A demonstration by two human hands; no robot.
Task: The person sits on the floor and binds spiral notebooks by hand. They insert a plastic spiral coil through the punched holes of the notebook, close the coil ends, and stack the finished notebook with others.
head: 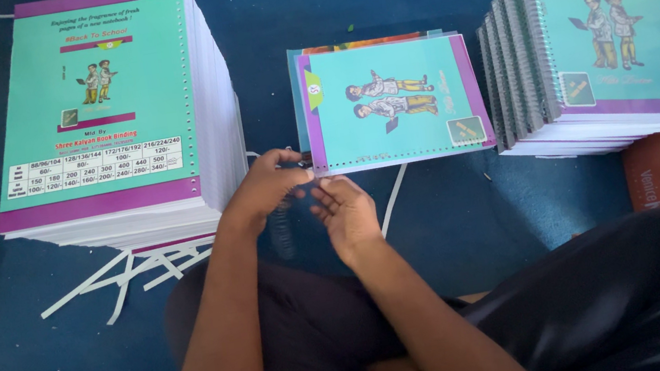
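While both hands, left point(265, 188) and right point(344, 209), are pinching together at the punched notebook point(392, 102), its loose pages are risking misalignment.

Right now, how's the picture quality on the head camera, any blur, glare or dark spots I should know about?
Head view: light is soft and even, with no harsh glare on the notebook; covers on the tall stack are sharp; left hand and right hand look slightly soft at the fingers; the lap at the bottom is dark; the stacks lean outward toward the edges, a wide-lens distortion.
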